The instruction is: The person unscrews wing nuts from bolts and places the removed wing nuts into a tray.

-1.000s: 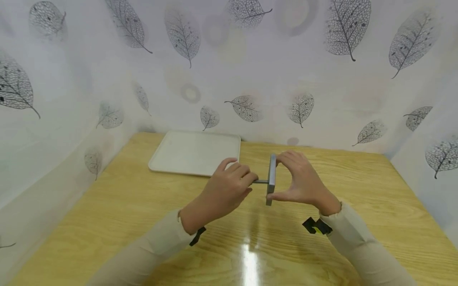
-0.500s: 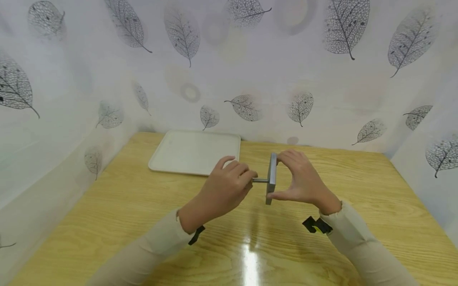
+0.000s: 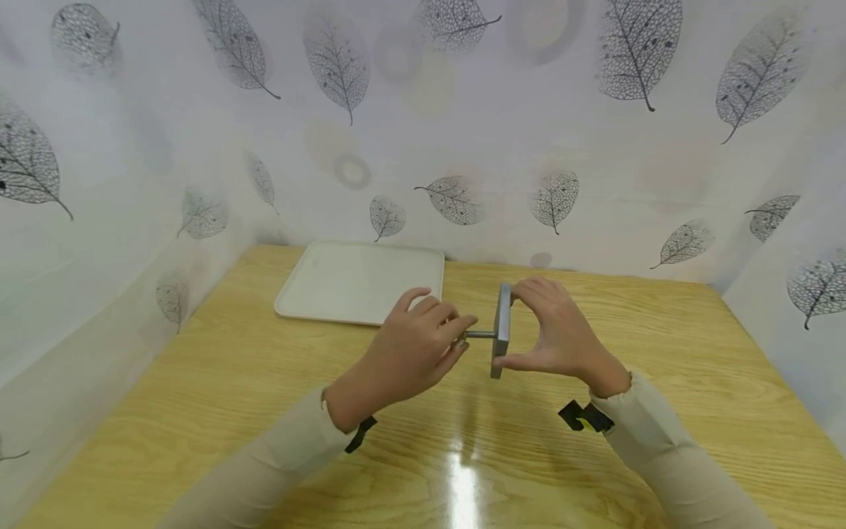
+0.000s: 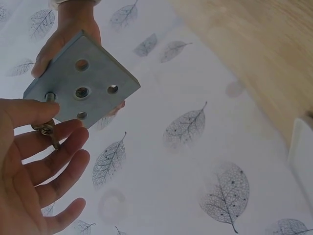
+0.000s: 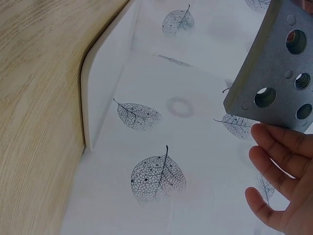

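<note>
A square grey metal plate point(image 3: 502, 323) stands on edge above the table, with several round holes through it; the middle one looks threaded. My right hand point(image 3: 558, 327) holds it by opposite edges between thumb and fingers. To the left, my left hand point(image 3: 419, 345) has thumb and index finger at a thin bolt point(image 3: 481, 334) that meets the plate's face at a right angle. In the left wrist view the bolt's threaded end point(image 4: 50, 97) is at a corner hole, and its brass-coloured head point(image 4: 46, 128) shows below the thumb. The other left fingers are spread.
A white tray point(image 3: 360, 283) lies at the back left of the wooden table point(image 3: 218, 411). White cloth point(image 3: 489, 132) printed with leaves surrounds the back and sides. A black strap point(image 3: 587, 417) is on the right wrist.
My left fingers have shifted and spread a little around the bolt, and the left hand has drawn slightly leftward. The plate and right hand have hardly moved.
</note>
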Action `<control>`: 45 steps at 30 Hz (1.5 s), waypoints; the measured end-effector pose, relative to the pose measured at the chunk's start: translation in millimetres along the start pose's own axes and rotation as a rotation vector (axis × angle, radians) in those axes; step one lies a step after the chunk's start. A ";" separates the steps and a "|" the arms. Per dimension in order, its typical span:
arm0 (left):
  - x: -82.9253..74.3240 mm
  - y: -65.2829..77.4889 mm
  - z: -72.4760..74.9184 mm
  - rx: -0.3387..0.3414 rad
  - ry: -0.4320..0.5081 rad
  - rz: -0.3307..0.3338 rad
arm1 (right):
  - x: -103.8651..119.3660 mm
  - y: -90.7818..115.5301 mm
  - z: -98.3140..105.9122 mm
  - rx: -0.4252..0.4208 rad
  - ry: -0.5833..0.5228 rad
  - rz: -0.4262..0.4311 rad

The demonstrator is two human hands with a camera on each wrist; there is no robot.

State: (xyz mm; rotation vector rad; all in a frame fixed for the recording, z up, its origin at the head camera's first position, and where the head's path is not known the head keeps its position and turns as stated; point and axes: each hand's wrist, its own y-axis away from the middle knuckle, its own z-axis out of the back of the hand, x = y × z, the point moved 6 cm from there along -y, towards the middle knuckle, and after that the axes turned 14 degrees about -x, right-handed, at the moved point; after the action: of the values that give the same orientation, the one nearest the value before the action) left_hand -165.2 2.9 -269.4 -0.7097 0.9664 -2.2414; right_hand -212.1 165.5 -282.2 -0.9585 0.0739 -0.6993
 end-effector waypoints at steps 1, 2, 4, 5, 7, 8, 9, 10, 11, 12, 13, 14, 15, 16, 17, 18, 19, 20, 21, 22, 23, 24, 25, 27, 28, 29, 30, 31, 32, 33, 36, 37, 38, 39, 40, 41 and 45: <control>0.2 0.0 -0.2 0.002 0.000 -0.001 | 0.1 -0.1 0.1 -0.001 -0.001 0.000; 0.4 -0.1 0.2 0.004 0.002 0.000 | 0.2 -0.2 0.2 -0.003 -0.002 0.001; 0.7 -0.4 0.7 0.008 0.010 0.004 | 0.3 -0.4 0.3 -0.005 -0.003 0.002; 1.0 -0.2 0.6 0.011 0.014 0.008 | 0.3 -0.4 0.2 -0.005 -0.005 0.003; 1.6 0.0 0.6 0.014 0.029 0.020 | 0.4 -0.6 0.2 -0.006 -0.007 0.003; 1.9 0.0 0.6 0.015 0.034 0.025 | 0.5 -0.6 0.2 -0.007 -0.008 0.003; 2.3 0.1 0.3 0.016 0.040 0.030 | 0.5 -0.7 0.2 -0.007 -0.008 0.003; 2.7 0.2 0.2 0.016 0.044 0.034 | 0.5 -0.7 0.2 -0.007 -0.009 0.003; 3.1 0.3 0.1 0.016 0.047 0.039 | 0.5 -0.8 0.2 -0.007 -0.009 0.002; 3.3 0.2 0.2 0.016 0.051 0.041 | 0.5 -0.8 0.3 -0.008 -0.008 0.002; 3.5 0.3 0.2 0.016 0.051 0.042 | 0.5 -0.9 0.4 -0.008 -0.008 0.003; 3.7 0.3 0.3 0.017 0.052 0.043 | 0.6 -1.0 0.5 -0.009 -0.009 0.003; 3.7 0.4 0.2 0.017 0.054 0.042 | 0.6 -1.1 0.6 -0.010 -0.009 0.004; 3.6 0.4 0.3 0.015 0.056 0.039 | 0.7 -1.1 0.7 -0.011 -0.009 0.006; 3.5 0.5 0.4 0.012 0.059 0.036 | 0.7 -1.1 0.8 -0.012 -0.009 0.007; 3.3 0.6 0.5 0.009 0.061 0.032 | 0.8 -1.2 0.9 -0.012 -0.009 0.008; 3.2 0.6 0.5 0.005 0.062 0.028 | 0.8 -1.2 0.9 -0.013 -0.010 0.009; 3.0 0.5 0.9 0.000 0.063 0.024 | 0.8 -1.2 0.9 -0.013 -0.010 0.009; 2.8 0.5 1.0 -0.003 0.062 0.021 | 0.8 -1.3 0.9 -0.012 -0.009 0.009; 2.6 0.3 1.4 -0.007 0.062 0.019 | 0.8 -1.3 0.9 -0.013 -0.008 0.009; 2.4 0.4 1.2 -0.007 0.060 0.018 | 0.8 -1.3 0.9 -0.013 -0.007 0.009; 2.3 0.3 1.1 -0.006 0.057 0.017 | 0.8 -1.3 0.8 -0.013 -0.007 0.008; 2.0 0.2 0.8 -0.003 0.054 0.017 | 0.8 -1.3 0.8 -0.013 -0.006 0.009; 1.6 0.4 -0.2 0.006 0.051 0.018 | 1.0 -1.4 0.8 -0.015 -0.005 0.011; 1.3 0.3 -0.5 0.011 0.051 0.019 | 1.1 -1.5 0.9 -0.016 -0.005 0.011; 1.0 0.5 -0.9 0.018 0.052 0.022 | 1.2 -1.5 0.9 -0.018 -0.006 0.012; 0.7 0.5 -1.4 0.025 0.051 0.024 | 1.3 -1.7 0.8 -0.019 -0.007 0.012; 0.4 0.8 -2.1 0.033 0.049 0.026 | 1.3 -1.7 0.9 -0.020 -0.007 0.011; 0.2 1.1 -2.9 0.043 0.050 0.030 | 1.4 -1.8 0.8 -0.021 -0.006 0.011; 0.0 1.4 -3.7 0.054 0.047 0.033 | 1.4 -1.8 0.8 -0.021 -0.006 0.010; -0.8 2.0 -6.2 0.090 0.030 0.033 | 1.4 -1.6 0.3 -0.020 -0.006 0.006; -1.0 2.0 -7.0 0.096 0.025 0.032 | 1.3 -1.5 0.1 -0.020 -0.007 0.006; -1.4 1.7 -7.4 0.098 0.017 0.028 | 1.2 -1.3 -0.1 -0.019 -0.006 0.006; -1.9 1.5 -7.7 0.095 0.004 0.022 | 1.0 -1.1 -0.3 -0.019 -0.008 0.007; -2.2 1.3 -8.0 0.086 -0.003 0.018 | 1.0 -1.0 -0.5 -0.019 -0.010 0.009; -2.4 1.1 -8.2 0.074 -0.009 0.015 | 0.8 -0.8 -0.9 -0.018 -0.011 0.010; -2.6 0.6 -8.1 0.029 -0.006 0.013 | 0.8 -0.5 -1.0 -0.019 -0.012 0.015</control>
State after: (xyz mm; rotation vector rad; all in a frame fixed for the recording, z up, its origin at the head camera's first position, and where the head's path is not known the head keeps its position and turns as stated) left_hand -168.6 8.1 -275.3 -0.6951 0.9305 -2.2365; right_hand -212.0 164.1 -282.2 -0.9798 0.0772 -0.6794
